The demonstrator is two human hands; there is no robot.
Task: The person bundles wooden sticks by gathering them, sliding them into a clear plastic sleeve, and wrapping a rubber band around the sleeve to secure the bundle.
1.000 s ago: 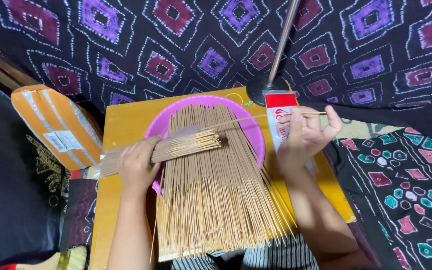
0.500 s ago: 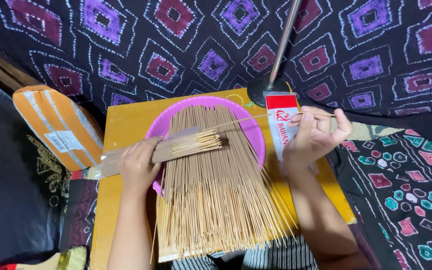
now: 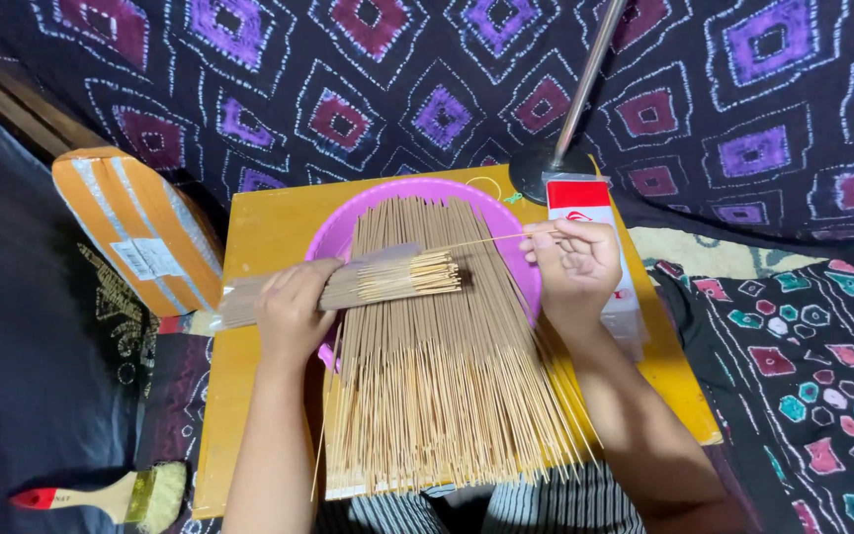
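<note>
Right hand [image 3: 573, 265] shifted left, pinching one stick [image 3: 491, 240] | left hand [image 3: 292, 309] grips bundle [image 3: 387, 280], ends hidden

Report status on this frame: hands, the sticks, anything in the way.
Left hand grips a packet of sticks lying crosswise over the loose stick pile. Right hand pinches a single stick at the packet's mouth. Lamp base and red-white packet close behind the right hand.
</note>
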